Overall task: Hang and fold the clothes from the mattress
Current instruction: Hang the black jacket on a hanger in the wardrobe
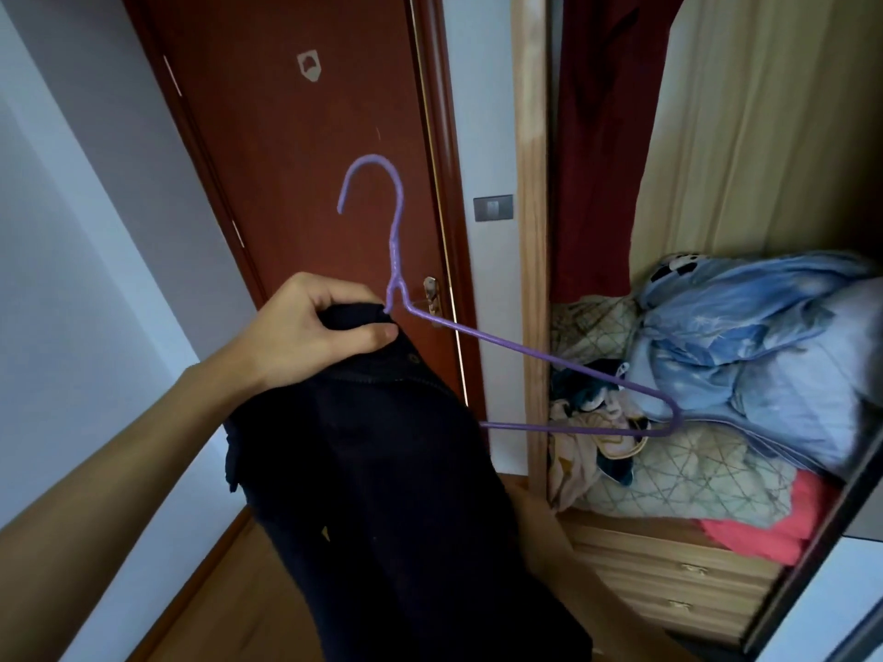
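A red-brown door [296, 160] stands shut between pale walls [71, 231], with a brass handle [431, 291] at its right edge and a grey light switch [493, 208] just beside the frame. Below runs a wooden floor [229, 590]. To the right is an open wardrobe [531, 279] of light wood. A dark red garment [597, 160] and a cream fabric [764, 136] hang in its upper part. On its shelf lies a heap: a blue duvet [764, 336] on top, a quilted cream blanket [683, 475] under it and a coral-red cloth [764, 523] at the shelf's right front edge. Drawers [669, 566] sit below.

The dark garment [392, 470] — near black, with a ribbed seam and a small button near the top — hangs in mid-air in front of the door, draped over the left side of a purple wire hanger [525, 348]. The hanger's hook points up; its right shoulder is bare and juts toward the shelf. The left hand [310, 332] grips the garment's top with fingers curled, thumb pressed on the cloth, right at the hanger's neck. The right forearm [549, 556] passes behind the garment — its hand is hidden, so I cannot tell how the fingers lie.
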`<state>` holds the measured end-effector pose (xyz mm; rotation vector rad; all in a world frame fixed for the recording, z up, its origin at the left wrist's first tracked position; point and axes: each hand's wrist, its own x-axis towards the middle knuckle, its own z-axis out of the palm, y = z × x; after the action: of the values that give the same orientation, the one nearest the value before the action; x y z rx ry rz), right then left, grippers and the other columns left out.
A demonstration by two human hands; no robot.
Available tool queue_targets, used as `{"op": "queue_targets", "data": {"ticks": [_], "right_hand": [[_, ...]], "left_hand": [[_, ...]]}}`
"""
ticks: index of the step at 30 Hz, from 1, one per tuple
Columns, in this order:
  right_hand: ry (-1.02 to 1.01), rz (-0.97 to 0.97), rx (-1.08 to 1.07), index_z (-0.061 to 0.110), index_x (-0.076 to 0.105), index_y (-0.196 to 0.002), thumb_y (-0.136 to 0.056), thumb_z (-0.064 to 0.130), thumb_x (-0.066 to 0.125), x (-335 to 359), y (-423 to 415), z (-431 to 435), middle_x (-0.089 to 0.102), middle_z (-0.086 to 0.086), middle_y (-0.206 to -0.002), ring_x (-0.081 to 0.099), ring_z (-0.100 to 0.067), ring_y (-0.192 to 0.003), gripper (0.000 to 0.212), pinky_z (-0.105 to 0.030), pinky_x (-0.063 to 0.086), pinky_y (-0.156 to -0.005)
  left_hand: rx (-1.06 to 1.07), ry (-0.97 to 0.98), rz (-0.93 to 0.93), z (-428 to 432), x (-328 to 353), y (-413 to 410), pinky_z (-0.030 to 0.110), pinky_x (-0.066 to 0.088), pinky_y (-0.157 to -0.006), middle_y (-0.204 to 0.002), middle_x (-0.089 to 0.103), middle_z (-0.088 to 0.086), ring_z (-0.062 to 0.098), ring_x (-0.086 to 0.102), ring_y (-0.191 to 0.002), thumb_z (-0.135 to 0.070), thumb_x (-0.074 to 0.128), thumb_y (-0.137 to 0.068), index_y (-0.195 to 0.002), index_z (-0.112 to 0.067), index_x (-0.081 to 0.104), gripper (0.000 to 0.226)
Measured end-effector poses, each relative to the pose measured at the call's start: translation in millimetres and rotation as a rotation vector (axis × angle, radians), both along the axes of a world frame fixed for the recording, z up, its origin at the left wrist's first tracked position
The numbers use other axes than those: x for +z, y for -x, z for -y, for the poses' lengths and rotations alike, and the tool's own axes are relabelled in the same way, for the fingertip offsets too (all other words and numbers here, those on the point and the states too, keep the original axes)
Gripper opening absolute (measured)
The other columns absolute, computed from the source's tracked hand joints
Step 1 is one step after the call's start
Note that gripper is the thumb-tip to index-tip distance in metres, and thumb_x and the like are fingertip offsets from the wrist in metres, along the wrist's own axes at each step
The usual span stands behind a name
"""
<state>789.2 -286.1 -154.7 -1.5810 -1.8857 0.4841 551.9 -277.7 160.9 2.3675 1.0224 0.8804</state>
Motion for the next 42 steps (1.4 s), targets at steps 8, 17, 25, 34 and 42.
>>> {"op": "queue_targets", "data": {"ticks": [8,17,25,34,42], "right_hand": [[0.118,0.08,-0.068,0.047,0.069,-0.081,-0.062,0.081,0.066,94.0,-91.7,-29.6,0.071,0.014,-0.077,0.064,0.006,-0.071,0.039,-0.023,0.053,-0.07],[0.215,0.059,-0.377,0.006,0.052,-0.057,-0.074,0.033,0.081,203.3,-94.9,-55.5,0.054,-0.007,-0.061,0.055,-0.022,-0.058,0.044,-0.026,0.036,-0.046],[0.096,0.06,-0.294,0.009,0.055,-0.056,-0.074,0.026,0.075,248.7,-33.4,-30.8,0.051,-0.002,-0.055,0.049,-0.015,-0.049,0.033,-0.024,0.033,-0.045],[-0.02,0.066,0.162,0.03,0.056,-0.121,-0.09,0.049,0.06,293.0,-84.8,63.3,0.059,0.003,-0.122,0.053,-0.01,-0.124,0.037,-0.024,0.037,-0.109],[0.117,0.163,-0.221,0.024,0.051,-0.058,-0.086,0.048,0.054,298.3,-144.1,115.6,0.047,0.014,-0.051,0.046,0.0,-0.049,0.037,-0.013,0.035,-0.052]], "left_hand": [[0.045,0.215,-0.125,-17.5,-23.1,34.8,0.035,0.059,-0.08,-0.088,0.077,0.0,0.019,0.074,-0.083,-0.027,0.073,-0.084,-0.092,-0.019,0.079,0.012],[0.014,0.252,-0.194,-40.0,-60.4,15.7,0.027,0.056,-0.081,-0.086,0.076,-0.011,0.004,0.072,-0.083,-0.034,0.074,-0.084,-0.088,-0.029,0.079,0.009],[0.001,0.168,-0.04,-43.3,-91.7,-51.9,0.017,0.05,-0.067,-0.081,0.074,-0.012,-0.001,0.068,-0.073,-0.038,0.074,-0.084,-0.088,-0.027,0.075,0.011],[-0.102,-0.001,0.225,-25.5,-63.5,-72.0,0.036,0.057,-0.073,-0.078,0.073,-0.012,0.005,0.068,-0.074,-0.031,0.073,-0.086,-0.084,-0.025,0.074,0.007],[-0.302,-0.015,0.302,-20.0,-25.0,-113.8,0.024,0.055,-0.079,-0.087,0.074,-0.018,-0.002,0.069,-0.083,-0.038,0.083,-0.073,-0.091,-0.031,0.076,0.02]]}}
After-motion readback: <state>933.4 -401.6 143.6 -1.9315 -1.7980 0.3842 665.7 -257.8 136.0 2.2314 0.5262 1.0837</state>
